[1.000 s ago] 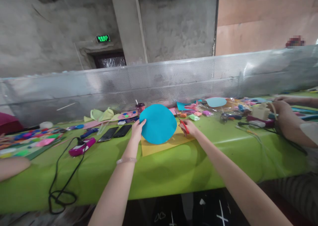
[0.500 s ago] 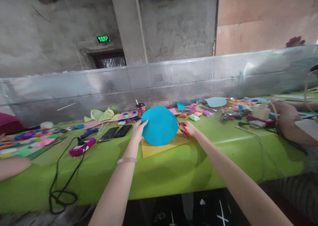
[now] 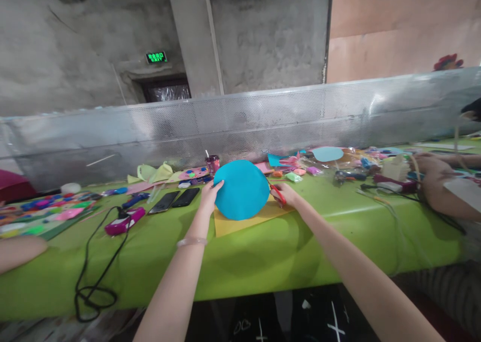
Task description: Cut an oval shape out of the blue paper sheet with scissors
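Note:
A round sheet of blue paper (image 3: 242,190) is held up above the table, its left edge pinched in my left hand (image 3: 210,194) with the thumb on the front. My right hand (image 3: 287,196) grips red-handled scissors (image 3: 278,195), whose blades are at the right edge of the blue circle and partly hidden behind it. Beneath the circle lies a yellow sheet (image 3: 233,227) on the green-covered table (image 3: 255,267).
Two phones (image 3: 186,198) and a magenta power strip (image 3: 125,222) with a black cord lie to the left. Behind stand a drink cup (image 3: 212,165) and a perforated metal panel (image 3: 240,124). Another person's arm (image 3: 443,187) rests at right, another arm (image 3: 22,252) at left.
My hands, the blue circle and the scissors hold nearly the same place. At the far right, the other person's hand has shifted slightly.

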Available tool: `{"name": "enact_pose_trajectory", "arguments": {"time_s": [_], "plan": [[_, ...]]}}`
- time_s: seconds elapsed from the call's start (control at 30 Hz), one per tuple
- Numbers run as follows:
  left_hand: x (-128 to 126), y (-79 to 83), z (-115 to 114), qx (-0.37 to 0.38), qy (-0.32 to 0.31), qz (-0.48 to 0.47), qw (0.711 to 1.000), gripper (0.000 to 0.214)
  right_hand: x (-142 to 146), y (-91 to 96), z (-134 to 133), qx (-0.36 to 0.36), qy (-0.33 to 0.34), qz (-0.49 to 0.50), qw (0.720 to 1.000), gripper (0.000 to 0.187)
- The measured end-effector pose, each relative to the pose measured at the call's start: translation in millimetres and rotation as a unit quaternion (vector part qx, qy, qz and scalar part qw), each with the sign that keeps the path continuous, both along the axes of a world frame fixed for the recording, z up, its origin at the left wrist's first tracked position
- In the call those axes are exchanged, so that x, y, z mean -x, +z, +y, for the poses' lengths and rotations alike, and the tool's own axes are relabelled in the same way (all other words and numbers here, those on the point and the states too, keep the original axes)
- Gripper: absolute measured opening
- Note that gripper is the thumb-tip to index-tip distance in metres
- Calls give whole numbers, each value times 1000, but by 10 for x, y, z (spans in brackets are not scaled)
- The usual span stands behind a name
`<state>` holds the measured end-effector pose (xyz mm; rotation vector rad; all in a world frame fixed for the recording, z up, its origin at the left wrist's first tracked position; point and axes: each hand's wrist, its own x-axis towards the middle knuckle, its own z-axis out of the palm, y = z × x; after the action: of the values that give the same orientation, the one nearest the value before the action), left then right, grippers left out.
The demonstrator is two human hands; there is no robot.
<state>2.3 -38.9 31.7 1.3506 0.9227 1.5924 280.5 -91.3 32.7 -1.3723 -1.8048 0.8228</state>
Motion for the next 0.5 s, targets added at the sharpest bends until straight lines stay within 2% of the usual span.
{"name": "enact_pose_trajectory", "arguments": {"time_s": [0.5], "plan": [[-2, 28, -49, 14, -10, 34, 999, 24, 15, 41, -29, -11, -11, 20, 1000, 25]]}}
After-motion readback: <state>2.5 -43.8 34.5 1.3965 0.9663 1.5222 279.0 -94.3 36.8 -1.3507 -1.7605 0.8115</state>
